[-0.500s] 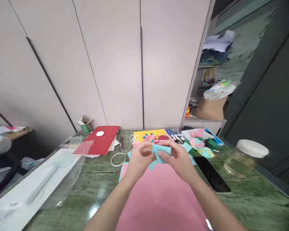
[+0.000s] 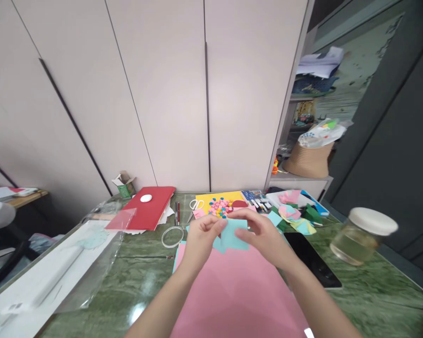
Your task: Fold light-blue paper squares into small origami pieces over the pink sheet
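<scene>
A small light-blue paper square (image 2: 235, 237) is held up between my hands above a large pink sheet (image 2: 232, 291). My left hand (image 2: 205, 237) pinches the paper's left edge between thumb and finger. On its right side, my right hand (image 2: 262, 234) grips it, the thumb lying across the front and the fingers behind. Beyond the hands lie several small pink, yellow and blue balls (image 2: 220, 205) on a yellow sheet (image 2: 202, 196). White-handled scissors (image 2: 196, 204) lie just left of them, partly on that sheet.
A phone (image 2: 312, 258) and a lidded jar (image 2: 364, 234) stand to the right on the green table. Paper scraps (image 2: 292, 211) lie behind the phone. On the left are a tape roll (image 2: 172, 236), a red folder (image 2: 151, 206) and a clear plastic sleeve (image 2: 95, 267).
The blue paper has turned flatter toward me and shows more of its face. My hands have dropped slightly, and my right thumb has shifted along the paper's front.
</scene>
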A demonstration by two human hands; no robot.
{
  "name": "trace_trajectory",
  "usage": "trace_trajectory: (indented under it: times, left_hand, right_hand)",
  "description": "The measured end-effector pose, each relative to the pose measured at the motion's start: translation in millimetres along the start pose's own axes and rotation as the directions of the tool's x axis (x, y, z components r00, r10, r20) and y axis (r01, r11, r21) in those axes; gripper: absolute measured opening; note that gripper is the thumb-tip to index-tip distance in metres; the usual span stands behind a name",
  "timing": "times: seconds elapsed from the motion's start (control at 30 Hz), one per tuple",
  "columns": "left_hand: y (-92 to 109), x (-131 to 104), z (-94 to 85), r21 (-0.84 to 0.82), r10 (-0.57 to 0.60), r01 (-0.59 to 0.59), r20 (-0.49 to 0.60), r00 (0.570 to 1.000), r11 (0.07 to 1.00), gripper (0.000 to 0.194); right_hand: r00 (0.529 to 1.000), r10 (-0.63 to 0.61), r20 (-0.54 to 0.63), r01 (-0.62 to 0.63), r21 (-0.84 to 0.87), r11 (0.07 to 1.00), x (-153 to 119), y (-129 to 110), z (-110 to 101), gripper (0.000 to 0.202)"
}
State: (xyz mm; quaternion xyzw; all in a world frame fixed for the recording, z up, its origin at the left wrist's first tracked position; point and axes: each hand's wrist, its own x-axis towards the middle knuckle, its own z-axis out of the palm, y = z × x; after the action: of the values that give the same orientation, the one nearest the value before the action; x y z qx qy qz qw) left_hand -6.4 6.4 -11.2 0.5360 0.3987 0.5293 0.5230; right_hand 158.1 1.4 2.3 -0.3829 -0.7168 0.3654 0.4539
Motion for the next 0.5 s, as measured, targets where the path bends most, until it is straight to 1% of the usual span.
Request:
trace_trajectory:
  times: [0.07,0.1,0.17,0.23,0.3,0.43,0.5]
  left_hand:
    - [-1.6,2.5,-0.9,-0.086,-0.013,0.014,0.006,1.0,0.996,0.028]
    - [-1.8,3.4,-1.1,-0.134,-0.025,0.027,0.019,1.0,0.991,0.029]
    - [-1.1,4.3,-1.1,-0.21,-0.062,0.074,0.062,0.996,0.975,0.03]
    - [0.1,4.3,-0.9,-0.245,-0.095,0.119,0.108,0.99,0.962,0.031]
    - [0.8,4.0,-1.0,-0.244,-0.106,0.137,0.134,0.985,0.96,0.032]
    - [0.0,4.0,-2.0,-0.24,-0.113,0.147,0.149,0.982,0.959,0.032]
    - [-0.3,4.1,-2.3,-0.237,-0.125,0.162,0.165,0.978,0.958,0.032]
  right_hand:
    - [0.998,-0.048,0.033,0.043,0.147,0.988,0.2,2.0,-9.7,0.027]
    - [0.997,-0.072,0.042,0.063,0.191,0.98,0.1,2.7,-14.1,0.03]
    - [0.991,-0.095,0.094,0.072,0.225,0.972,-0.4,3.6,-20.2,0.034]
    - [0.985,-0.112,0.133,0.083,0.208,0.975,-1.0,4.3,-21.9,0.041]
    - [0.98,-0.121,0.159,0.092,0.179,0.98,-1.2,5.0,-20.7,0.044]
    - [0.97,-0.139,0.2,0.108,0.158,0.981,-1.4,5.1,-18.1,0.042]
    - [0.966,-0.152,0.208,0.126,0.133,0.983,-1.5,3.2,-18.3,0.037]
